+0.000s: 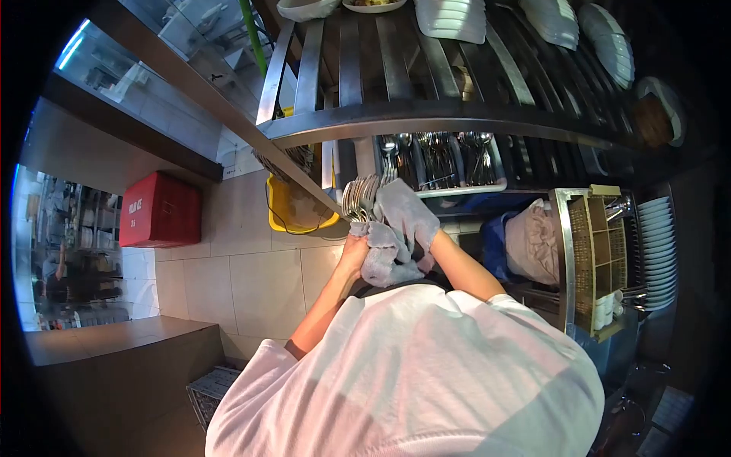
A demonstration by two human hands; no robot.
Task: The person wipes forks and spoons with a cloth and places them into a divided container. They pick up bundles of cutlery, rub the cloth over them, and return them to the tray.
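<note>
A bunch of metal forks (360, 196) stands heads-up in my left hand (355, 250), closed around the handles through a grey cloth (384, 263). The same cloth covers my right hand (411, 217), which is closed on it right beside the forks; its fingers are hidden under the fabric. Loose folds of the cloth hang between my two wrists. Just beyond my hands lies a white-rimmed cutlery tray (466, 190), with spoons and other cutlery (438, 156) sorted in its compartments.
A slatted metal shelf (457, 122) above the tray bears stacked white dishes (451, 19). To the left are a yellow bin (293, 221) and a red box (160, 208) on the tiled floor. At right stand a divided rack (594, 259) and a row of plates (656, 255).
</note>
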